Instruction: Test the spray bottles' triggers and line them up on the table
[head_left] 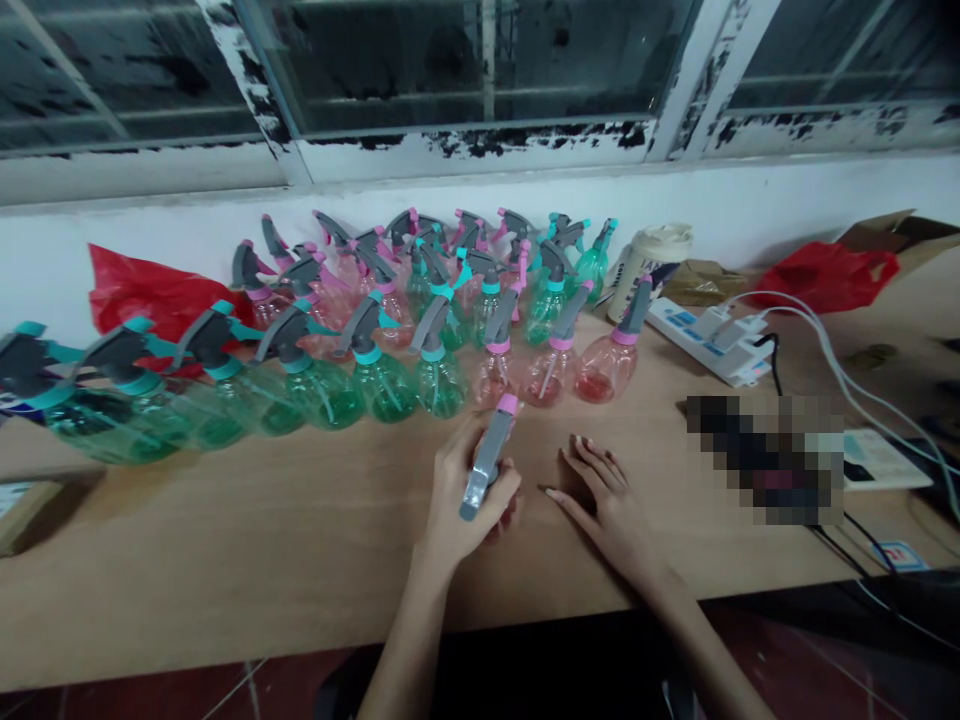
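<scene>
My left hand (466, 490) is wrapped round a pink spray bottle with a grey trigger head (489, 455), which stands on the wooden table (247, 540). Just to its right, my right hand (604, 495) lies flat on the table with its fingers spread, holding nothing. Directly behind my hands runs a row of spray bottles: green ones (382, 375) with teal collars on the left and pink ones (551, 370) on the right. More bottles of both colours (450, 260) crowd against the white wall behind that row.
A white power strip (709, 340) with plugs and white cables lies to the right. A white jar (649, 262) stands by the wall. Red plastic bags (825, 272) sit at far right and far left (150, 290). A cardboard box corner (22, 510) shows at left.
</scene>
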